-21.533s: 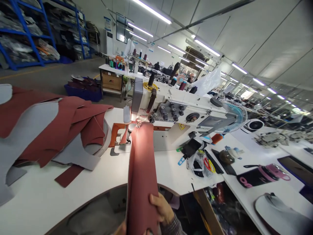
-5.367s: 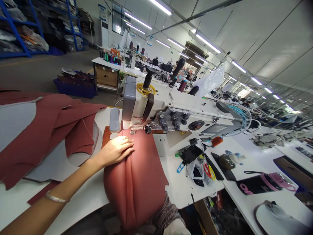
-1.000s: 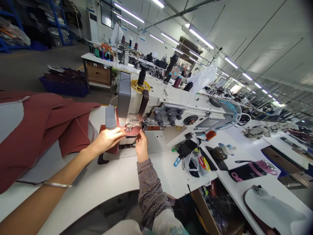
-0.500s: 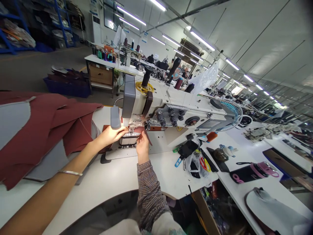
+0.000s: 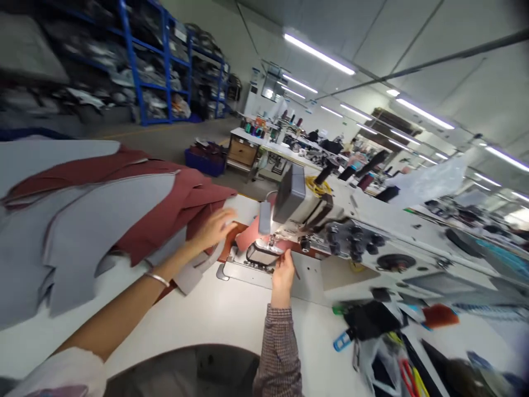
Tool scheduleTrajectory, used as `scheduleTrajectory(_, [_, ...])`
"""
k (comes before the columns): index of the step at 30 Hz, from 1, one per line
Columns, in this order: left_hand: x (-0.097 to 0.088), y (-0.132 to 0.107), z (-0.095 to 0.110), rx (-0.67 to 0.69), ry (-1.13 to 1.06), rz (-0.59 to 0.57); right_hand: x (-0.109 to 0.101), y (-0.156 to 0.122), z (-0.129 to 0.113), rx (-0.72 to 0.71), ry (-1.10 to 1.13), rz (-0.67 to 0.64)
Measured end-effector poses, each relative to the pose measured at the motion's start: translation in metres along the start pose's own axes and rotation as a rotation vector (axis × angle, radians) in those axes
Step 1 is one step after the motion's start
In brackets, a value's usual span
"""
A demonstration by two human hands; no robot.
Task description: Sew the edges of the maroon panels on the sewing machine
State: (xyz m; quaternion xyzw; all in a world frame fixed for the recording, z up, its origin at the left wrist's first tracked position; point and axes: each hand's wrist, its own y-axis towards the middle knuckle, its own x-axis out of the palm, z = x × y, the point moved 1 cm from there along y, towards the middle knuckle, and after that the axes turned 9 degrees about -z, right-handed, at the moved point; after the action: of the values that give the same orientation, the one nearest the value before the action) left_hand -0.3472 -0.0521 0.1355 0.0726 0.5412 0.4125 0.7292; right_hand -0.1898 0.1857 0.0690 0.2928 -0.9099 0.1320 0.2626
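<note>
My right hand [image 5: 282, 271] pinches the edge of a reddish fabric piece [image 5: 248, 234] lying under the needle area of a sewing machine [image 5: 318, 212]. The piece spreads to both sides of the presser foot [image 5: 271, 241], where the machine's lamp lights it. My left hand [image 5: 214, 227] is off the piece, slightly blurred, with its fingers stretched out and nothing seen in them. It hovers at the right end of a pile of maroon and grey fabric panels [image 5: 152, 193]. A small grey strip [image 5: 190, 279] hangs just below that wrist.
On the white table [image 5: 231, 314], scissors [image 5: 409, 377], a blue-handled tool [image 5: 342, 341] and a plastic bag lie to the right. A blue bin [image 5: 204, 162] stands on the floor behind. Blue shelves [image 5: 142, 82] line the far left.
My left hand has let go of the fabric at the needle and moved left toward the pile, its fingers opening. My right hand stays by the presser foot. The view has swung left.
</note>
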Motion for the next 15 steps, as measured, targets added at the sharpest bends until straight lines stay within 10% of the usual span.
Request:
scheduleTrajectory(3, [-0.058,-0.05,-0.078,-0.373,0.416,0.138,-0.004,0.007,0.004,-0.017,-0.024,0.006])
scheduleTrajectory(6, [-0.096,-0.102,-0.125,-0.457,0.505,0.088,-0.003,0.012,0.007,-0.015,0.004,-0.01])
scheduleTrajectory(15, [-0.052,-0.141,-0.087,-0.494,0.56,-0.055,-0.007,-0.007,0.013,0.023,0.01,0.074])
